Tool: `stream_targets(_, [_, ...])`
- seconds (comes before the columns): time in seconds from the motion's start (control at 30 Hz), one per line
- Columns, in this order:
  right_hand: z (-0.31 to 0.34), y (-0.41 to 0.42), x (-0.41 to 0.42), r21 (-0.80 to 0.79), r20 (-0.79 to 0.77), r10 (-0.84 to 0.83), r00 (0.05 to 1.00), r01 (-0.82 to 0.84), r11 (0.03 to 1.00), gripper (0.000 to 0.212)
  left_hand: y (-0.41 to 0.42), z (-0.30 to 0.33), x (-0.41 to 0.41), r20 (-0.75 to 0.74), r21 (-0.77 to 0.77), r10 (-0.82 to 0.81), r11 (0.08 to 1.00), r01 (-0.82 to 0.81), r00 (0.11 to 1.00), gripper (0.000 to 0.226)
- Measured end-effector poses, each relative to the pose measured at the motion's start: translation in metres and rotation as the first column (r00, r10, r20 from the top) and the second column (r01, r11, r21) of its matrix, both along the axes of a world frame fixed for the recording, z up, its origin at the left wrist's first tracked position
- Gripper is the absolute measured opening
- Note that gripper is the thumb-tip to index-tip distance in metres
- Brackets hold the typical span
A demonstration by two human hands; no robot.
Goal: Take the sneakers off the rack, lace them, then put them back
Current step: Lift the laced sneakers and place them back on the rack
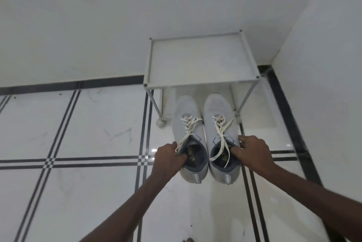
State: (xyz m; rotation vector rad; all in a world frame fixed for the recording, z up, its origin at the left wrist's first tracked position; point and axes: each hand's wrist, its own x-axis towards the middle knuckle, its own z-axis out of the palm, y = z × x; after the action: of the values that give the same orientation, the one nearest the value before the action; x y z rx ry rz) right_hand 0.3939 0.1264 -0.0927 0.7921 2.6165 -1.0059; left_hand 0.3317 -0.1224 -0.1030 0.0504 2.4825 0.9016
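Note:
Two light grey sneakers with white laces lie side by side, toes pointing under the white shoe rack (201, 82). My left hand (168, 160) grips the collar of the left sneaker (186, 120), fingers inside its opening. On the other side, my right hand (252, 153) holds the collar of the right sneaker (217, 112), thumb inside. Both shoes show laces crossing through the eyelets, with loose ends trailing toward the openings. The rack's top shelf is bare; the toes sit beneath its front edge, and whether they rest on a lower shelf or the floor I cannot tell.
The rack stands in a corner between two white walls, on thin legs with a round foot (161, 123) at the front left. Glossy white floor tiles (88, 134) with black stripe lines spread to the left and toward me.

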Motion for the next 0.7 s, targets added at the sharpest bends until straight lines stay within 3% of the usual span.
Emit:
stream_targets(0.23, [0.216,-0.005,-0.009,0.113,-0.165,-0.033,0.986,0.052,0.992,0.041,-0.002,0.22,-0.023,-0.076,0.019,0.011,1.0,-0.01,0.997,0.039])
stream_targets(0.4, [0.347,-0.01,-0.029,0.102,-0.237,-0.058,0.97,0.085,0.991,0.028,-0.004,0.345,-0.056,-0.164,0.037,-0.007,0.999,0.014,0.987,0.039])
stream_targets(0.57, [0.415,0.0,-0.071,0.101,-0.27,-0.111,0.956,0.143,0.985,0.032,0.01,0.423,-0.097,-0.193,0.07,-0.006,0.997,0.02,0.981,0.035])
stream_targets(0.7, [0.419,0.014,-0.116,0.036,-0.226,-0.131,0.965,0.142,0.989,0.035,0.026,0.428,-0.136,-0.188,0.055,-0.003,0.998,0.014,0.982,0.033])
